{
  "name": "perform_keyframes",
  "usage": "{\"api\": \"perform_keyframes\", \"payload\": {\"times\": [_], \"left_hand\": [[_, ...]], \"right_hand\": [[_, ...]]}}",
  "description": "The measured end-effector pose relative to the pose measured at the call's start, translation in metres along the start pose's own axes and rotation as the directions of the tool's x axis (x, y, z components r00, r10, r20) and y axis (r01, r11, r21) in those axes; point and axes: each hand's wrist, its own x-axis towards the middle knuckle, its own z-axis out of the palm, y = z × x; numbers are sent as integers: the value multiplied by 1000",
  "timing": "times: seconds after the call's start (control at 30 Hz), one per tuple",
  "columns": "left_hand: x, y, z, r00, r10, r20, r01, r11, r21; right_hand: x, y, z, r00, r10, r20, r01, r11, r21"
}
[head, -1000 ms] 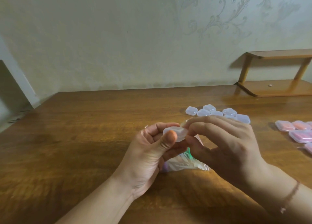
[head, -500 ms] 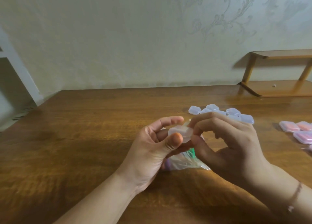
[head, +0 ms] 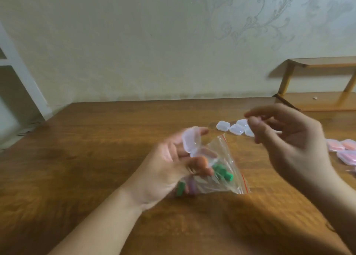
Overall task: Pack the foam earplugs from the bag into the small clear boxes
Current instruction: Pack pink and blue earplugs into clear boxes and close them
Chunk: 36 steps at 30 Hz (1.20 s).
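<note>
- Since half a second back the two hands have split up; they were pinched together on one small clear box, now the right hand (head: 292,139) has swung up and off to the right, and the box lid stands flipped open
- nearest me: the bag (head: 223,170) lies on the table (head: 96,158) about mid-width, under and just right of the left hand (head: 169,164); its red-striped mouth points toward the far edge, so its long axis runs near-to-far, tilted a bit left; green earplugs (head: 223,173) show through the plastic, plus a purple one at the near end
- left hand cradles the open box (head: 192,141) in curled fingers, thumb at its lower edge; an orange earplug (head: 202,160) looks tucked by the thumb, blurry though
- right hand hangs above the table, fingers loosely bent and holding nothing that I can make out
- so my guess is the free right hand goes for the bag mouth, down and to its left
- farther back: empty clear boxes (head: 231,126) clustered behind the right fingers; filled pinkish boxes (head: 342,149) by the right edge
</note>
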Motion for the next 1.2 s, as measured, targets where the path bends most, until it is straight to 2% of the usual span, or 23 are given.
{"api": "perform_keyframes", "payload": {"times": [0.07,0.1,0.17,0.23,0.37,0.4,0.5,0.57,0.73,0.87,0.93,1.03,1.1,1.2], "left_hand": [[1,8,-18,997,-16,-79,19,999,46],[1,10,-28,992,-35,-119,43,997,67],[1,12,-48,979,-106,-173,122,989,85],[0,12,-64,960,-191,-203,212,973,90],[-2,10,-71,921,-315,-231,358,916,180],[-2,10,-71,917,-325,-233,379,891,249],[-3,12,-75,924,-301,-237,383,712,588],[-4,12,-78,922,-299,-245,383,624,681],[-4,10,-78,956,-177,-233,293,563,773],[-1,1,-79,966,-146,-215,259,455,852],[0,-3,-82,965,-138,-221,259,423,868],[1,-6,-89,968,-134,-213,249,383,890],[2,-8,-92,972,-119,-205,235,386,892],[2,-10,-96,978,-83,-192,209,434,876]], "right_hand": [[6,11,-8,985,131,111,-110,978,-175],[6,16,-11,951,214,224,-149,950,-275],[3,26,-11,837,338,430,-140,892,-430],[-1,32,-4,763,384,520,-136,882,-451],[-4,42,5,789,293,540,-92,925,-368],[-4,43,5,788,273,551,-73,931,-357],[-4,41,5,754,259,604,-33,933,-359],[-5,38,6,745,278,606,-51,930,-363],[-2,35,-2,781,314,540,-81,908,-411],[2,40,-11,770,336,542,-66,888,-455],[2,46,-10,773,284,567,-30,909,-415],[0,52,-5,781,181,597,-28,966,-257],[-3,54,0,750,143,645,-48,986,-163],[-6,57,7,692,118,712,-16,989,-148]]}}
